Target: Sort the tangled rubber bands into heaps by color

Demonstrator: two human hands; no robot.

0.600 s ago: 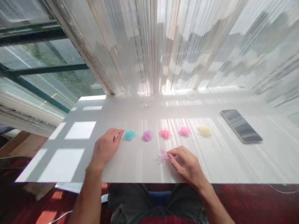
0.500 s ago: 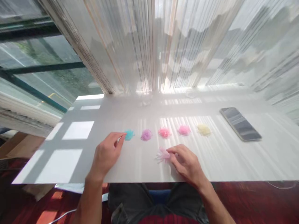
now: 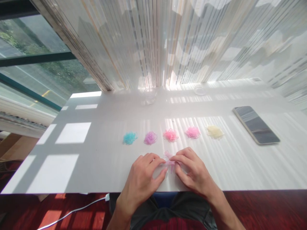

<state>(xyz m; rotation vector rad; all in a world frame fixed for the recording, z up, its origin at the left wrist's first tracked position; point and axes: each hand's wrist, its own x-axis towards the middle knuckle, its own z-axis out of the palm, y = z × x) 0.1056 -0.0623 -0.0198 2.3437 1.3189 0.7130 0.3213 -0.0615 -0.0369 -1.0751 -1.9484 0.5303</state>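
A small heap of pale pink elastic bands (image 3: 169,159) lies near the front edge of the white table (image 3: 100,153). My left hand (image 3: 144,177) and my right hand (image 3: 192,171) rest on the table at either side of it, fingertips touching the heap. Whether a finger pinches a band is not clear. Beyond the hands, five sorted piles sit in a row: teal (image 3: 129,138), purple (image 3: 150,138), deep pink (image 3: 170,135), bright pink (image 3: 192,132) and pale yellow (image 3: 215,132).
A dark smartphone (image 3: 255,124) lies face up at the right. A clear small container (image 3: 149,95) and a clear lid (image 3: 200,90) stand at the table's far edge by the sheer curtain. A white cable (image 3: 72,210) runs over the floor below.
My left hand has moved right from beside the teal pile to the pale pink heap, meeting my right hand there. The view has shifted a little.
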